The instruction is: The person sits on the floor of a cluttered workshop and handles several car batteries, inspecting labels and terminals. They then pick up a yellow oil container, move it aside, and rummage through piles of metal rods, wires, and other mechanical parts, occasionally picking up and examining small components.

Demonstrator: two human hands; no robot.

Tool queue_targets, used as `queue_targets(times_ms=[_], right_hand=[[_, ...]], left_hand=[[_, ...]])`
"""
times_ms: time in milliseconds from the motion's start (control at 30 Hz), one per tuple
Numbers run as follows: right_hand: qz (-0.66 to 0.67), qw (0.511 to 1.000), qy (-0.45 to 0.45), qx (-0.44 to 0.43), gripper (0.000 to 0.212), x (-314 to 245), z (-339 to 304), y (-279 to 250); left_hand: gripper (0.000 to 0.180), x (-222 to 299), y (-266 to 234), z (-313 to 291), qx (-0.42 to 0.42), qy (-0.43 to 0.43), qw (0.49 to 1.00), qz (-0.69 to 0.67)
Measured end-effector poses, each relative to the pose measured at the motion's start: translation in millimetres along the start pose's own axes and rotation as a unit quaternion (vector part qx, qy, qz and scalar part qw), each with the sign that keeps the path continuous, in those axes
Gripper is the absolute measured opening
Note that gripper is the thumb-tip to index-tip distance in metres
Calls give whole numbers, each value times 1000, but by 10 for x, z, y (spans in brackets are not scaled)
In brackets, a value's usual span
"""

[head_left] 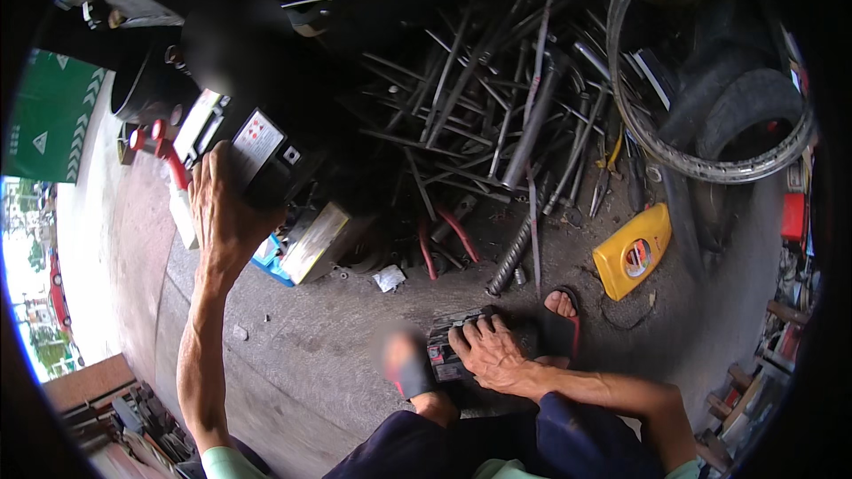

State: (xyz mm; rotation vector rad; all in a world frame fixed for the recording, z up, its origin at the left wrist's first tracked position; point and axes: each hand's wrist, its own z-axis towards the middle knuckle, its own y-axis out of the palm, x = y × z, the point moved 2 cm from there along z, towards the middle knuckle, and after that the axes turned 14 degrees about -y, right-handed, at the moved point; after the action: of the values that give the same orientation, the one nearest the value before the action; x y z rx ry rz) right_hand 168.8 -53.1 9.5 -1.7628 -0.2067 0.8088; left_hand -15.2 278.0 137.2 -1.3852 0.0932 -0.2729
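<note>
My left hand reaches far forward on the left. Its fingers are closed around the side of a black battery with a white label on top. Between my feet stands a second, dusty black battery. My right hand lies over the top of it, fingers curled across its upper side. Beside the left hand are red-handled pliers or a similar tool, whose kind I cannot make out. Just below that hand sits a pale box-shaped battery next to a blue piece.
A tangled heap of metal rods and tools spreads ahead. A yellow plastic bottle lies to the right, below a bare wheel rim and black tyres. A scrap of white plastic lies on the concrete floor.
</note>
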Motion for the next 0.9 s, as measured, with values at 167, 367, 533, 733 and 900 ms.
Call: queue_targets(times_ms=[167, 367, 533, 733, 900], right_hand=[[-16, 999, 1, -49, 64, 43, -68, 2], [8, 998, -22, -55, 61, 10, -5, -56], [-30, 994, -85, -53, 42, 162, 68, -93], [-35, 995, -89, 21, 60, 397, -74, -363], [291, 906, 293, 92, 73, 596, -507, -412]], left_hand=[[77, -123, 187, 9, 7, 29, 996, -82], [105, -225, 198, -352, 153, 28, 984, 83], [62, -56, 256, -1180, 169, 94, 979, -64], [21, 186, 829, -2487, -367, -149, 845, -360], [25, 521, 1132, -3297, -380, -150, 883, -232]])
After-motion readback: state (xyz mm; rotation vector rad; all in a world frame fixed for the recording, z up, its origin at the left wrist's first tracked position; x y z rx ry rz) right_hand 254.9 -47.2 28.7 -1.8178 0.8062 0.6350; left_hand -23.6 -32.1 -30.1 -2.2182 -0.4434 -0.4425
